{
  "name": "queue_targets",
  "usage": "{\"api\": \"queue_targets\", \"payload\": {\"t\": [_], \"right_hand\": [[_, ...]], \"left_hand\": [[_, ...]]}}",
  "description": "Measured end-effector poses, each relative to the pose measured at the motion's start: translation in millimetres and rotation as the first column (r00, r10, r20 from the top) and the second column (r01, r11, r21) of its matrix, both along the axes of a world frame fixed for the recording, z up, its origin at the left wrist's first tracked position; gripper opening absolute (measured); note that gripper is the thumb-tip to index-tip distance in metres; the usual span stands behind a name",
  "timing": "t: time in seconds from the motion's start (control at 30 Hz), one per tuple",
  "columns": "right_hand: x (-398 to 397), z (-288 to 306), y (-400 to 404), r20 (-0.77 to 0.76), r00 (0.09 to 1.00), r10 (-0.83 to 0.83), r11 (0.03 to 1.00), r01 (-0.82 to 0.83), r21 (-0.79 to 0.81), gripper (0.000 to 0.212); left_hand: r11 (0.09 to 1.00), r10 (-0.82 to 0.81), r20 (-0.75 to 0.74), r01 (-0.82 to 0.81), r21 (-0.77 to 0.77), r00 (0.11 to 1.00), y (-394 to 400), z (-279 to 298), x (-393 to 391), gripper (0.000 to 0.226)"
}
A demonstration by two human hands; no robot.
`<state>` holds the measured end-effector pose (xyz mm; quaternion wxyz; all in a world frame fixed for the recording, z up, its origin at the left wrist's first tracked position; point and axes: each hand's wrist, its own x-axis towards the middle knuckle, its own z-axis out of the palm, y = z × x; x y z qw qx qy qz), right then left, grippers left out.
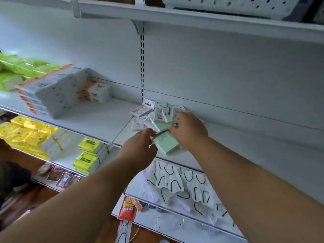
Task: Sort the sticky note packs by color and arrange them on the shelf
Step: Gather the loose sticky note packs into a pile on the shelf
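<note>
A loose pile of sticky note packs (154,114) lies on the white shelf (98,120) near the back upright, with pale pink and pale green packs mixed together. A green pack (165,142) sits at the shelf's front edge. My left hand (140,146) is at the left side of that green pack, fingers curled against it. My right hand (188,128) reaches over the pile and pinches another green pack (162,126) at its right edge. Part of the pile is hidden behind my right hand.
Grey and orange tissue packs (57,92) are stacked on the same shelf to the left, with green ones (15,71) further left. Below are yellow tissue packs (31,135), face masks (184,185) and a red snack sachet (128,207). Another shelf (192,18) hangs overhead.
</note>
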<state>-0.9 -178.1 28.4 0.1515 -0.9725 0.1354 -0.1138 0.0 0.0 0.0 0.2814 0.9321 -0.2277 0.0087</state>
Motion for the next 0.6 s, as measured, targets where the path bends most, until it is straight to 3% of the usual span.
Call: {"api": "queue_targets", "payload": {"t": [0.1,0.2,0.4,0.5,0.53,0.6], "right_hand": [[33.5,-8.5,-7.3,-0.132,0.990,-0.040,0.999,0.035,-0.038,0.062],[52.3,-12.6,-7.5,-0.179,0.980,-0.086,0.992,0.068,-0.105,0.067],[63.5,-17.7,-16.0,-0.177,0.980,-0.092,0.968,0.046,-0.246,0.032],[54.8,-8.6,-14.4,-0.007,0.992,-0.126,0.987,0.125,-0.100,0.017],[49.0,-3.6,-13.6,0.076,0.984,-0.164,0.987,0.163,0.011,0.011],[35.1,5.5,-13.2,0.211,0.941,-0.264,0.941,0.203,0.269,0.020]], "left_hand": [[0.999,0.048,-0.033,-0.047,0.012,0.998,-10.3,0.1,19.9,0.036],[0.998,0.065,-0.077,-0.065,0.004,0.995,-16.2,-0.6,37.6,0.037],[0.996,0.081,-0.145,-0.085,-0.022,0.986,-19.6,-3.1,65.9,0.035],[0.993,0.046,-0.173,-0.063,-0.095,0.984,-22.3,-2.8,79.2,0.031],[0.990,0.031,-0.176,-0.055,-0.132,0.984,-22.8,-1.3,83.2,0.031],[0.968,-0.012,-0.211,-0.041,-0.246,0.977,-25.3,3.9,89.2,0.036]]}}
